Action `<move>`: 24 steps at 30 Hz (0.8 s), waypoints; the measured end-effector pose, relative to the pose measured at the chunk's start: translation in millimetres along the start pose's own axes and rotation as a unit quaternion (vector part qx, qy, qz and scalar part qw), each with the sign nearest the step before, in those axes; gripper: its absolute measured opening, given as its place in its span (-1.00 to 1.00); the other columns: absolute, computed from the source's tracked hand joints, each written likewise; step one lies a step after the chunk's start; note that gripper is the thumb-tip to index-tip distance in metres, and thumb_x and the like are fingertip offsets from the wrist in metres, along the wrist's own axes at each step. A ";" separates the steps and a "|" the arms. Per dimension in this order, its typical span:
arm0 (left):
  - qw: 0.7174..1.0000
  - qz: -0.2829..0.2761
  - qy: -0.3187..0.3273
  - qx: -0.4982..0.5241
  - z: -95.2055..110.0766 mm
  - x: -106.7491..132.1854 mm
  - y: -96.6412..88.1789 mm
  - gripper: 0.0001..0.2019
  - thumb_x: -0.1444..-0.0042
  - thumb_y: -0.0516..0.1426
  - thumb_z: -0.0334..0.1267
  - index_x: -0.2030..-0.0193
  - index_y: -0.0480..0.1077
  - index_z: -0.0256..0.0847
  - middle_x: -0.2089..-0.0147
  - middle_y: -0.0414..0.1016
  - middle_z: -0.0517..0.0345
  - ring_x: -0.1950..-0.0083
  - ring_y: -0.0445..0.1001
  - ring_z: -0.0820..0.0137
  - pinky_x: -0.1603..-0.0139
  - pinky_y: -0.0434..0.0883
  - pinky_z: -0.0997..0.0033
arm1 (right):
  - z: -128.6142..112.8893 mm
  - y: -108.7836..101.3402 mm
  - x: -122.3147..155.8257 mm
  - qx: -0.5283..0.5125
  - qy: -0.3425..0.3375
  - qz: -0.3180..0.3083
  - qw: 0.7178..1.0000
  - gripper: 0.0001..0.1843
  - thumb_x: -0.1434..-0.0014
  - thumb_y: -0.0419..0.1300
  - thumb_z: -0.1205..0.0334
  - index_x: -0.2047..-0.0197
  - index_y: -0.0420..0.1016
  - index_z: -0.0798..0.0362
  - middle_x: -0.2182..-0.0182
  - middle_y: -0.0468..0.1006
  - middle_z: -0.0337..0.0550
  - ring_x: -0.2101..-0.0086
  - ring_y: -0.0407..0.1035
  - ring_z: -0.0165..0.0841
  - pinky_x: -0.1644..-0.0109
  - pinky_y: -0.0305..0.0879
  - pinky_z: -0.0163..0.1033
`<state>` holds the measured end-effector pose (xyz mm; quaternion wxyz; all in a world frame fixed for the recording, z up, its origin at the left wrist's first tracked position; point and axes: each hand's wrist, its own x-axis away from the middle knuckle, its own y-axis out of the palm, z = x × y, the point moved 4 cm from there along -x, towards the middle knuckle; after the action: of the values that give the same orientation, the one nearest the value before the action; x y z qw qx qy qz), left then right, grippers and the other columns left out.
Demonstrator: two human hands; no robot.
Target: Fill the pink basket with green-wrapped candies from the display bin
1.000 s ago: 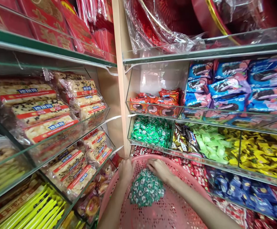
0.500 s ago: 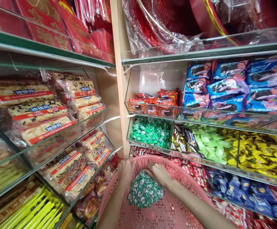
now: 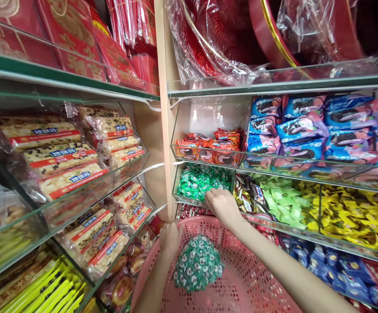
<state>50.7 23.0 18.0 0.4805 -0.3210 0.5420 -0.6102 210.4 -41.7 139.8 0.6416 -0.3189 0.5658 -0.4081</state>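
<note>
A pink perforated plastic basket (image 3: 250,261) stands below me with a heap of green-wrapped candies (image 3: 198,263) inside. At the far left of its rim is my left hand (image 3: 170,237), its fingers closed over the edge. My right hand (image 3: 222,204) is raised above the basket's far rim, at the front of a clear shelf bin of green candies (image 3: 197,180). Its fingers are curled, and whatever they may hold is hidden from view.
Right of the green candies are dark-wrapped chocolates (image 3: 246,198), pale green packets (image 3: 285,200) and yellow candies (image 3: 358,213). Above lie blue cookie packs (image 3: 303,128) and red packs (image 3: 205,141). Bagged pastries (image 3: 58,152) fill the left shelves. Clear bin fronts and a wooden post (image 3: 164,117) border the corner.
My right hand has moved from over the heap in the basket up to the front of the green candy bin. My left hand stays on the rim.
</note>
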 end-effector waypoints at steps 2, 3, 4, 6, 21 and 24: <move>1.000 0.002 0.000 0.001 -0.6 0.2 0.6 -0.65 -0.22 -0.08 -0.14 -0.01 0.42 -0.17 0.13 0.53 -0.04 0.06 0.48 0.26 0.15 0.30 0.40 | 11.4 -5.4 -10.8 0.059 0.034 0.013 0.998 -0.76 -0.22 -0.03 0.43 0.30 0.46 0.14 0.34 0.49 0.08 0.25 0.28 -0.20 0.21 0.05 -0.15; 1.000 0.004 0.001 0.002 -1.0 0.1 1.1 -0.65 -0.22 -0.08 -0.14 0.00 0.42 -0.17 0.13 0.53 -0.03 0.07 0.48 0.25 0.15 0.31 0.39 | 15.7 -6.4 -14.9 0.075 0.045 0.017 0.996 -0.76 -0.20 -0.02 0.46 0.30 0.47 0.15 0.32 0.49 0.12 0.22 0.25 -0.16 0.19 0.04 -0.12; 1.000 0.004 0.002 0.002 -1.4 0.0 1.6 -0.65 -0.22 -0.08 -0.14 0.01 0.42 -0.17 0.14 0.54 -0.03 0.07 0.48 0.24 0.16 0.31 0.38 | 18.9 -6.1 -18.1 0.084 0.052 0.016 0.995 -0.75 -0.18 -0.02 0.48 0.30 0.48 0.15 0.31 0.49 0.15 0.20 0.24 -0.13 0.17 0.03 -0.09; 1.000 0.006 0.003 0.002 -2.3 -0.2 2.4 -0.65 -0.23 -0.08 -0.14 0.02 0.42 -0.18 0.13 0.54 -0.03 0.07 0.48 0.23 0.16 0.31 0.37 | 22.8 -3.1 -22.3 0.085 0.055 0.007 0.995 -0.72 -0.16 -0.02 0.51 0.31 0.51 0.17 0.30 0.49 0.19 0.18 0.22 -0.09 0.13 0.01 -0.04; 1.000 0.003 0.001 0.009 -4.2 -1.9 5.9 -0.62 -0.22 -0.08 -0.10 -0.01 0.43 -0.17 0.12 0.53 -0.02 0.07 0.47 0.26 0.15 0.31 0.40 | 25.8 -1.1 -23.0 0.120 0.039 0.036 0.991 -0.76 -0.20 -0.03 0.43 0.32 0.46 0.12 0.34 0.48 0.07 0.23 0.19 -0.15 0.14 -0.03 -0.09; 1.000 0.006 0.004 0.009 -4.6 -2.9 7.5 -0.63 -0.22 -0.08 -0.12 -0.02 0.42 -0.16 0.11 0.53 -0.02 0.06 0.46 0.24 0.15 0.31 0.38 | 14.3 -10.2 -15.4 0.072 0.010 0.071 0.995 -0.75 -0.25 -0.07 0.41 0.30 0.43 0.13 0.41 0.45 0.00 0.32 0.19 -0.22 0.22 -0.04 -0.15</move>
<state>49.2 27.7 10.2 0.4848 -0.3108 0.5404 -0.6135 222.5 -33.5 158.1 0.6844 -0.2265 0.5630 -0.4042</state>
